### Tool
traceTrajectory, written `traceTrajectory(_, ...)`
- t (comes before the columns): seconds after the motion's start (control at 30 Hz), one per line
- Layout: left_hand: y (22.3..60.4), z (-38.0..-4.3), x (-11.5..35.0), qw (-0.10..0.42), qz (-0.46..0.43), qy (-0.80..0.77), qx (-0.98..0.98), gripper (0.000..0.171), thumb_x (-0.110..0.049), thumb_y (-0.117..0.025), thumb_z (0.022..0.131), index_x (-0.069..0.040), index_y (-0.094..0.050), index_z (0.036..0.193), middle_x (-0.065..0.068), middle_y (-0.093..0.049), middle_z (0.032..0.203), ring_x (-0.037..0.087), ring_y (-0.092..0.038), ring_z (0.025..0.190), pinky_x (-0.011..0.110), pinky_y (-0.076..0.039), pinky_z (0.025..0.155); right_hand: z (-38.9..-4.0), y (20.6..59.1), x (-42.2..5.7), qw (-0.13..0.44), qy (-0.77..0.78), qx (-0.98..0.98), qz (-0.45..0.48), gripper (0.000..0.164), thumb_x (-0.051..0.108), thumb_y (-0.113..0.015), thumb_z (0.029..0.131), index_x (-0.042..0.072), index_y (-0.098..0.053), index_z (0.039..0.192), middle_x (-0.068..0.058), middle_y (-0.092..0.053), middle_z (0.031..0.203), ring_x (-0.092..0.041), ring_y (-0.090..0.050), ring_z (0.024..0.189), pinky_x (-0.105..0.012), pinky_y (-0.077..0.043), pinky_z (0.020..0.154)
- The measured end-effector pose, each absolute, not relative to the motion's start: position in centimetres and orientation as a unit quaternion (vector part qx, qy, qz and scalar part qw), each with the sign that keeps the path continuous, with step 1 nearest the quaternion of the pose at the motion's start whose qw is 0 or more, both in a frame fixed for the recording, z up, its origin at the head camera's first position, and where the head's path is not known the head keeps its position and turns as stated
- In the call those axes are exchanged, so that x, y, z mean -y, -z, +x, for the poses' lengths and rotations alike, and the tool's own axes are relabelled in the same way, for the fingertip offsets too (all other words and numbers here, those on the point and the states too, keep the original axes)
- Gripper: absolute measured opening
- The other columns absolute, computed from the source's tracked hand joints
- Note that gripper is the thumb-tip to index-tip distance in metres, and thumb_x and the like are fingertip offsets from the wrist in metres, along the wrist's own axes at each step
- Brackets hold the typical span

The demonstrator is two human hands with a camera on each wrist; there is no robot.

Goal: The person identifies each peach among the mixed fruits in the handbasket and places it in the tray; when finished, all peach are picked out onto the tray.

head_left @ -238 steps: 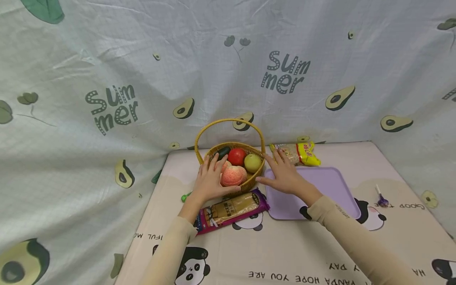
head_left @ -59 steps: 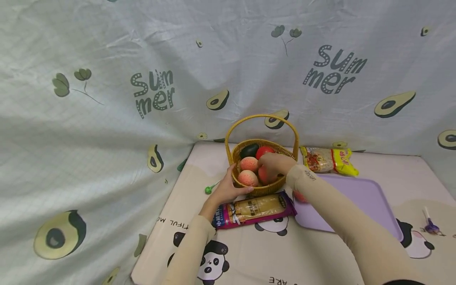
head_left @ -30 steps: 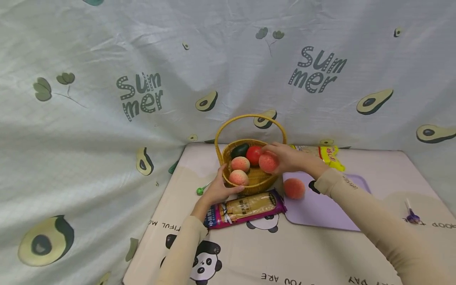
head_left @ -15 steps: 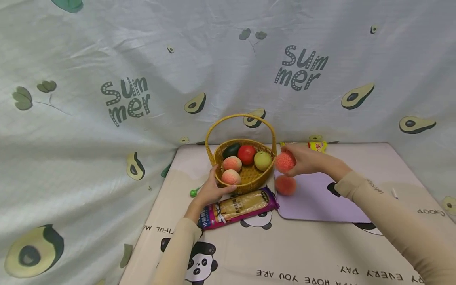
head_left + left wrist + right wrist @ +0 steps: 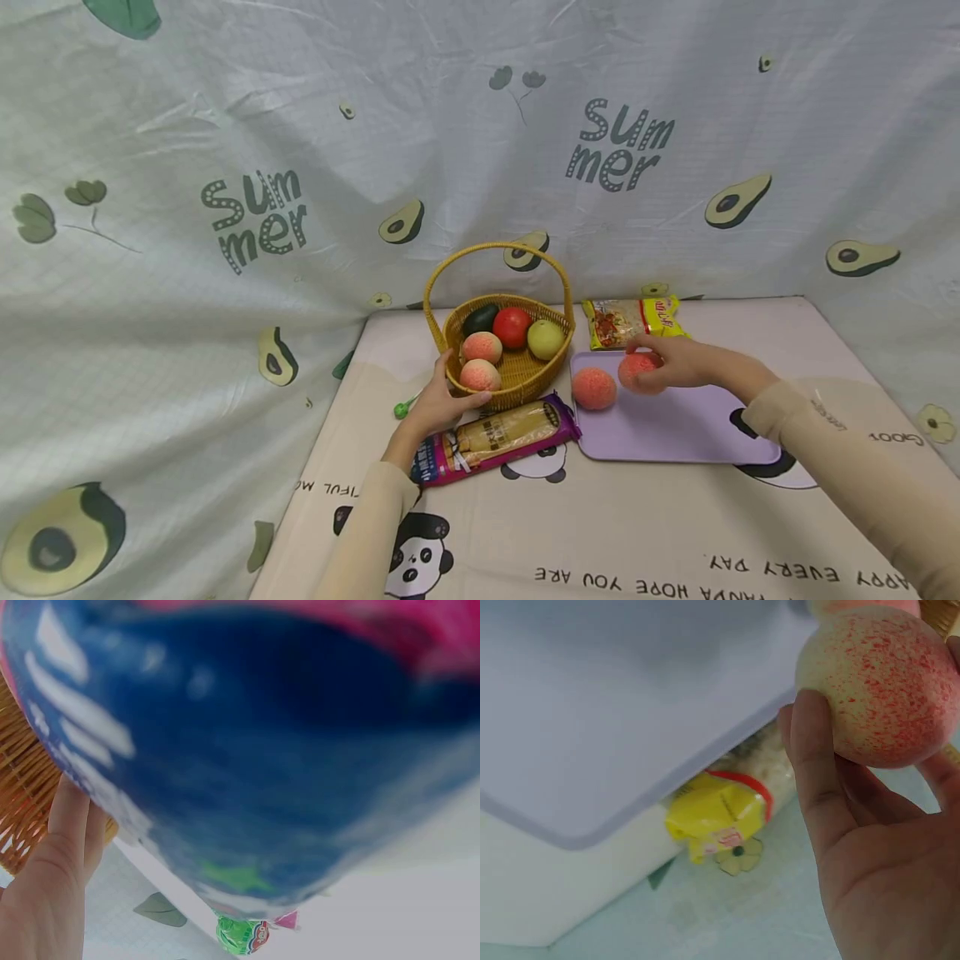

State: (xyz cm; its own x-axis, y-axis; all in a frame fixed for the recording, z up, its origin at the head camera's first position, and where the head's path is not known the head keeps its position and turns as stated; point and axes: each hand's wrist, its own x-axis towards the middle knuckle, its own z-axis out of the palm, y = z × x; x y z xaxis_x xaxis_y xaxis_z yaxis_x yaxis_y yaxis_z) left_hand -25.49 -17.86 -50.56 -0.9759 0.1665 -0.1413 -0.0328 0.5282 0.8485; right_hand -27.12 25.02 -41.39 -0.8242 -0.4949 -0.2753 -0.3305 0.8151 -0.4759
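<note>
My right hand (image 5: 678, 362) grips a fuzzy pink peach (image 5: 640, 372) above the left part of the lilac tray (image 5: 690, 425); the right wrist view shows fingers and thumb around this peach (image 5: 881, 686). A second peach (image 5: 594, 388) lies on the tray's left end. With fingers fairly straight, my left hand (image 5: 438, 406) rests against the left front side of the wicker basket (image 5: 525, 385). Inside the basket are two paler peaches, one behind (image 5: 482, 347) the other, a red tomato-like fruit (image 5: 512, 327), a yellow-green round fruit (image 5: 545, 340) and a dark green avocado-like piece (image 5: 480, 318).
A purple noodle packet (image 5: 502, 435) lies before the basket, its near end by the left wrist. Behind the tray sits a yellow-and-clear food bag (image 5: 618, 321). A green lollipop (image 5: 402, 409) lies left of the basket. The basket's tall handle (image 5: 498, 245) arches overhead.
Two peaches have left the basket: one rests on the tray, the other has moved rightward in my right hand from basket to tray. My left hand stays at the basket; the view has shifted.
</note>
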Motion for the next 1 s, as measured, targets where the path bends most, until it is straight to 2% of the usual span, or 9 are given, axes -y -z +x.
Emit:
traceTrajectory(0.1, 50.5, -25.4, 17.9, 0.103, 0.036, -0.485, -0.868, 0.121, -0.056, -0.083, 0.084, -0.021, -0.002, 0.168, 0.021, -0.025, 0.170, 0.040, -0.030, 0.157, 0.059, -0.029, 0.125, -27.0, 42.3, -25.5, 0.211, 0.203, -0.929, -0.226, 0.049, 0.039, -0.070, 0.096, 0.013, -0.055, 0.135, -0.012, -0.065, 0.118, -0.027, -0.060, 0.101, -0.044, -0.053, 0.084)
traceTrajectory(0.2, 50.6, -25.3, 18.0, 0.103, 0.036, -0.485, -0.868, 0.121, -0.056, -0.082, 0.084, -0.021, -0.002, 0.168, 0.021, -0.026, 0.170, 0.040, -0.031, 0.156, 0.059, -0.030, 0.125, -27.1, 43.2, -25.8, 0.225, 0.207, -0.925, -0.226, 0.047, 0.037, -0.071, 0.095, 0.013, -0.057, 0.133, -0.012, -0.064, 0.118, -0.025, -0.060, 0.097, -0.039, -0.052, 0.079)
traceTrajectory(0.37, 51.1, -25.1, 18.0, 0.103, 0.038, -0.480, -0.870, 0.121, -0.059, -0.081, 0.084, -0.020, -0.002, 0.168, 0.022, -0.026, 0.169, 0.041, -0.032, 0.155, 0.060, -0.031, 0.124, -27.1, 44.6, -26.1, 0.233, 0.235, -0.916, -0.226, 0.049, 0.032, -0.070, 0.095, 0.006, -0.058, 0.135, -0.015, -0.065, 0.113, -0.017, -0.063, 0.080, -0.032, -0.055, 0.068)
traceTrajectory(0.47, 51.2, -25.1, 18.0, 0.104, 0.035, -0.477, -0.872, 0.122, -0.060, -0.081, 0.083, -0.020, -0.003, 0.168, 0.022, -0.026, 0.170, 0.041, -0.031, 0.156, 0.060, -0.030, 0.125, -27.1, 45.0, -26.2, 0.230, 0.239, -0.915, -0.228, 0.054, 0.031, -0.069, 0.096, 0.001, -0.058, 0.138, -0.020, -0.066, 0.118, -0.015, -0.064, 0.076, -0.031, -0.056, 0.067)
traceTrajectory(0.57, 51.2, -25.2, 17.9, 0.103, 0.032, -0.474, -0.874, 0.122, -0.060, -0.082, 0.083, -0.020, -0.003, 0.168, 0.022, -0.026, 0.170, 0.040, -0.031, 0.156, 0.060, -0.030, 0.125, -27.2, 45.2, -26.2, 0.226, 0.236, -0.917, -0.227, 0.057, 0.031, -0.068, 0.096, -0.001, -0.056, 0.141, -0.023, -0.065, 0.127, -0.015, -0.064, 0.080, -0.032, -0.056, 0.070)
traceTrajectory(0.8, 51.1, -25.4, 17.8, 0.101, 0.035, -0.474, -0.874, 0.122, -0.060, -0.081, 0.083, -0.020, -0.004, 0.168, 0.021, -0.026, 0.170, 0.042, -0.031, 0.156, 0.062, -0.029, 0.124, -27.6, 45.5, -26.2, 0.203, 0.230, -0.922, -0.238, 0.047, 0.028, -0.068, 0.095, 0.002, -0.058, 0.132, -0.026, -0.068, 0.125, -0.028, -0.068, 0.101, -0.044, -0.058, 0.084)
traceTrajectory(1.0, 50.9, -25.5, 17.9, 0.097, 0.036, -0.470, -0.877, 0.121, -0.061, -0.081, 0.083, -0.021, -0.004, 0.168, 0.021, -0.027, 0.170, 0.041, -0.032, 0.156, 0.062, -0.030, 0.124, -27.7, 45.4, -26.2, 0.203, 0.236, -0.922, -0.231, 0.046, 0.027, -0.066, 0.097, 0.001, -0.058, 0.134, -0.028, -0.066, 0.127, -0.029, -0.067, 0.102, -0.047, -0.057, 0.087)
